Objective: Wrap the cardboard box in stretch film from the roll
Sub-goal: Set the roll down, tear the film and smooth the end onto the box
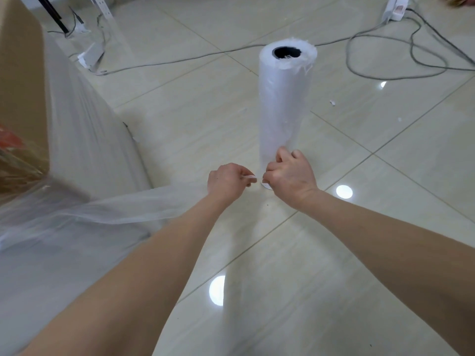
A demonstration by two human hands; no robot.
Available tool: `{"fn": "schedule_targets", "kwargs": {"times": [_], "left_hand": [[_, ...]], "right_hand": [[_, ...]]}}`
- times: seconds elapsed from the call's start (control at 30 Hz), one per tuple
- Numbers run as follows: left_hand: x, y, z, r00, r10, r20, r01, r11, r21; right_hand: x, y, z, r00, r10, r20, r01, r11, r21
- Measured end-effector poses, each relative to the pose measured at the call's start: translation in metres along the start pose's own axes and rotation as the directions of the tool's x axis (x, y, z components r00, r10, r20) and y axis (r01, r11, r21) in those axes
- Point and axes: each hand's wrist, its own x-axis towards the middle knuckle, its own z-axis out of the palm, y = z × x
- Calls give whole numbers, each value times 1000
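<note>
Wrapping well along, by the look of it. At far left on the glossy tiled floor (359,253), brown cardboard box (20,80), already sheathed in cloudy film on the faces in view (far sides hidden). Standing upright, apart from it, tall white roll of stretch film (284,104). Twisted tail of clear film (115,211) running from box to left hand (227,179), fingers (246,176) pinching it; right hand (290,176) clenched on the same film at the roll's foot. Probably left: severing the tail, pressing it down.
</note>
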Motion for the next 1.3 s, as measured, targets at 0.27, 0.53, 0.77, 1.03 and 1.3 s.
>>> {"fn": "schedule_targets", "kwargs": {"times": [0.27, 0.53, 0.77, 1.03, 1.3], "left_hand": [[5, -15, -7, 992, -119, 53, 127, 968, -215], [7, -20, -13, 996, 79, 45, -82, 994, 72], [5, 22, 17, 982, 186, 5, -175, 913, 369], [6, 5, 18, 999, 47, -13, -44, 984, 171], [5, 0, 18, 993, 79, -90, -65, 987, 145]], "right_hand": [[-11, 13, 6, 988, 72, -136, -31, 958, 285], [-16, 25, 13, 973, 211, -94, -156, 899, 410], [-16, 23, 21, 949, 315, -24, -266, 836, 480], [-18, 22, 24, 949, 310, -47, -246, 830, 500], [-16, 12, 18, 951, 210, -228, -114, 921, 372]]}}
